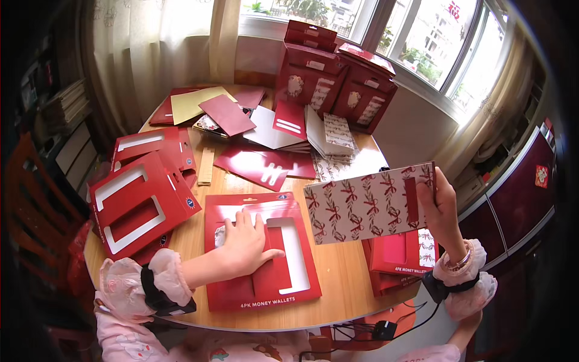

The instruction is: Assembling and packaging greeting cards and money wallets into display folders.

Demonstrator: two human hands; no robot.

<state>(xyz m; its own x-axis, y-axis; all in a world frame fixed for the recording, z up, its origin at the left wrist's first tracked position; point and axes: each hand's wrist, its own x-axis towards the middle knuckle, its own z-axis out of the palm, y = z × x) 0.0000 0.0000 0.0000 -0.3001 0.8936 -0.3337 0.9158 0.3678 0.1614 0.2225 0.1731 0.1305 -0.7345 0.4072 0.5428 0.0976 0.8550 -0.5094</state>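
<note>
A flat red cardboard package (pixel 259 295) with cut-out windows lies on the table in front of me. My left hand (pixel 244 242) rests on it, fingers spread, the thumb pointing right over the cut-out. My right hand (pixel 443 199) grips the right end of a white patterned card (pixel 356 208) with red bows, dark sprigs and a red strip. It is raised above the table, right of the package. Whether it is one card or several stacked cannot be told. Below it sits a stack of filled red packages (pixel 395 259), partly hidden by the card and my right arm.
More red packages with windows (pixel 142 202) are piled at the left. Loose red, gold and white cards (pixel 265 127) crowd the back, near a small wooden strip (pixel 206 166). Two tall red boxes (pixel 310 72) stand by the window. Black cables (pixel 386 329) hang below the front edge.
</note>
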